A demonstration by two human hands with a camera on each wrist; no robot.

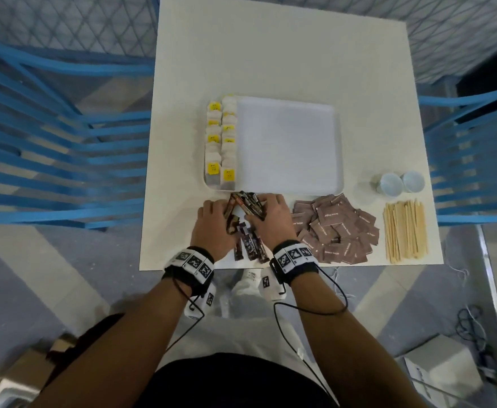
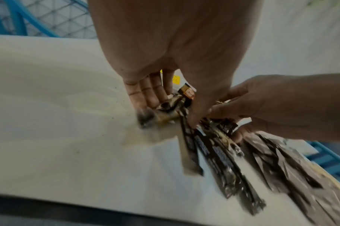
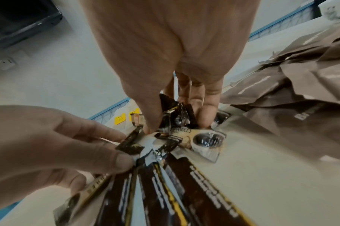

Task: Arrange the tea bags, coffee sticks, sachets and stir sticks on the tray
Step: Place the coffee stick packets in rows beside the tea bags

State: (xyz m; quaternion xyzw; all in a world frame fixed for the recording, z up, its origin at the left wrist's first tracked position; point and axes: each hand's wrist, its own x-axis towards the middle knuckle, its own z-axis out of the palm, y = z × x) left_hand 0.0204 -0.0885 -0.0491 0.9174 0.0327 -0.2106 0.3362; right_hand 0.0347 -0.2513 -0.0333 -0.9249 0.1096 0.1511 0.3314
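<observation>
On the tray (image 1: 285, 189), only the tea bags (image 1: 221, 142) lie lined up; both hands, left hand (image 1: 213, 223) and right hand (image 1: 272, 214), clutch coffee sticks (image 1: 248, 228) just before it, while sachets (image 1: 335, 228) and stir sticks (image 1: 404, 231) wait on the table (image 1: 270, 63)

Standing on a grey floor (image 1: 20, 290) with paler patches, a square white table (image 1: 285, 60). Flanked by blue slatted chairs, one at 9 o'clock (image 1: 64, 160), another at 3 (image 1: 473, 160). Backed at 12 o'clock by a diamond-pattern mesh fence (image 1: 73, 22). Down at 7 o'clock a cardboard box (image 1: 14, 378), at 4 some tangled cables (image 1: 470, 322). Soft, even lighting.
</observation>
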